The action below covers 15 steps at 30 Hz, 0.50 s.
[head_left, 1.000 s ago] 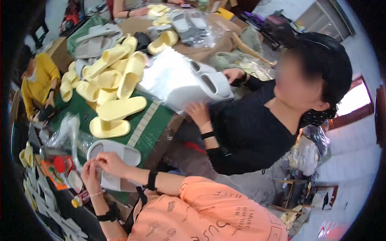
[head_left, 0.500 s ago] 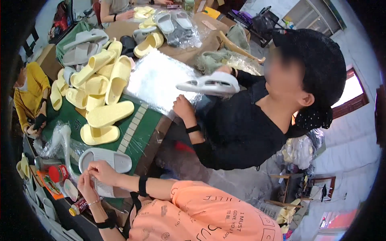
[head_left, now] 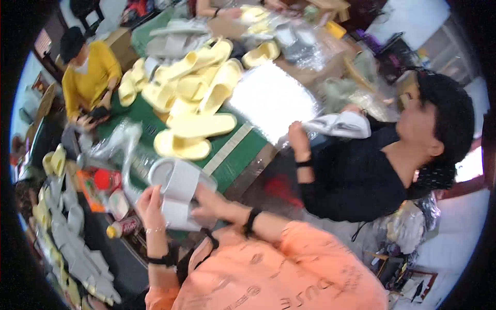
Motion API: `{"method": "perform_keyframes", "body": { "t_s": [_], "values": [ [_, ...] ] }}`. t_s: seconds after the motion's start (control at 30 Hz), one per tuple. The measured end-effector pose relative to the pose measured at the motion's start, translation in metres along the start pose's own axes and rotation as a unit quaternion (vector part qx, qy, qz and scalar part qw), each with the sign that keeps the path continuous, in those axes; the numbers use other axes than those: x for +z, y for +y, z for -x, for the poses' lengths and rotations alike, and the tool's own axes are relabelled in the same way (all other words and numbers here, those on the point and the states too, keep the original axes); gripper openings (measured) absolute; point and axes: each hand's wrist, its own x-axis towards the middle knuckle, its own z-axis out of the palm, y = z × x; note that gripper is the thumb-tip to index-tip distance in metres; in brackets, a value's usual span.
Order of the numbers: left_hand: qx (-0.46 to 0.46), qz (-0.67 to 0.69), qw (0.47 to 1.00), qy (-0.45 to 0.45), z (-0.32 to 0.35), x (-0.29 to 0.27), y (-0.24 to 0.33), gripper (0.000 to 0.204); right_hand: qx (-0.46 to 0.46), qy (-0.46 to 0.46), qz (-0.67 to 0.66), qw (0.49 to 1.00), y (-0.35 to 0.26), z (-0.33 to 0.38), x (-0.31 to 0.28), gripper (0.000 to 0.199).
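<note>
A pair of light grey slippers lies at the near edge of the green table, the upper slipper (head_left: 173,173) above the lower slipper (head_left: 178,213). Beside their left edge is my left hand (head_left: 151,207), fingers drawn together and pointing up; whatever they may pinch is too small to make out. My right hand (head_left: 211,204) reaches over the slippers' right side, its blurred fingers apart with nothing seen in them. Yellow slippers (head_left: 201,125) are heaped just beyond.
A red-lidded jar (head_left: 106,179) and a bottle with a yellow cap (head_left: 123,227) stand left of my hands. Clear plastic wrap (head_left: 121,142) lies on the table (head_left: 150,126). At right, a person in black (head_left: 356,175) holds a grey slipper (head_left: 338,125); another in yellow (head_left: 98,70) sits far left.
My hands were together over the slippers and are now apart, the right one moved to their right side. The whole view has swung left, shifting the scene rightward.
</note>
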Motion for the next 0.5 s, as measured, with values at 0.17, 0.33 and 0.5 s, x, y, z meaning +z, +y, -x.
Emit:
{"method": "perform_keyframes", "body": {
  "t_s": [0.17,0.33,0.5],
  "values": [
    [0.006,0.066,0.998,-0.02,0.016,-0.006,0.021,0.008,-0.099,0.121,-0.034,0.987,-0.012,-0.026,0.032,0.048],
    [0.082,-0.031,0.996,-0.022,0.016,-0.002,0.037,0.014,-0.127,0.161,-0.003,0.979,-0.006,-0.039,0.02,0.025],
    [0.209,-0.07,0.973,0.065,0.016,-0.021,0.048,0.036,-0.066,0.206,0.059,0.975,-0.009,-0.079,-0.042,0.012]
  ]
}}
